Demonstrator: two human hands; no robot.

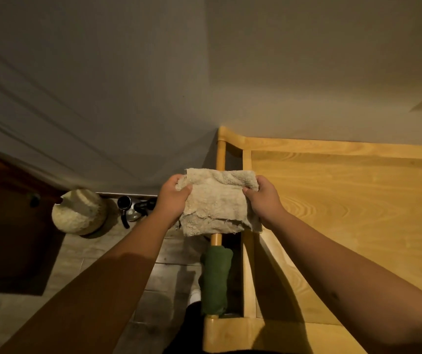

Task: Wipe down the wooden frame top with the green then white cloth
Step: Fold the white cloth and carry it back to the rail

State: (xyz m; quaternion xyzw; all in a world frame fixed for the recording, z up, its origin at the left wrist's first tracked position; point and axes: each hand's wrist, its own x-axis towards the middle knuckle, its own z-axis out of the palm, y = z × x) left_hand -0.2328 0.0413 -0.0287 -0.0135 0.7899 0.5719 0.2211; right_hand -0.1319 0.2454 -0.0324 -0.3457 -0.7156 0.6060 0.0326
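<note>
A frayed white cloth [215,200] is stretched between both hands above the round wooden side rail [221,157] of the frame. My left hand [173,200] pinches its left edge and my right hand [263,200] grips its right edge. The cloth hides the middle of the rail. Nearer to me, a dark green cloth [215,279] hangs draped over the same rail. The light wooden frame top [345,200] spreads out to the right, with a raised back edge along the wall.
A grey wall [128,85] stands right behind the frame. On the tiled floor to the left lie a pale woven round object [79,213], small dark metal items [130,208] and a dark wooden piece of furniture [5,213].
</note>
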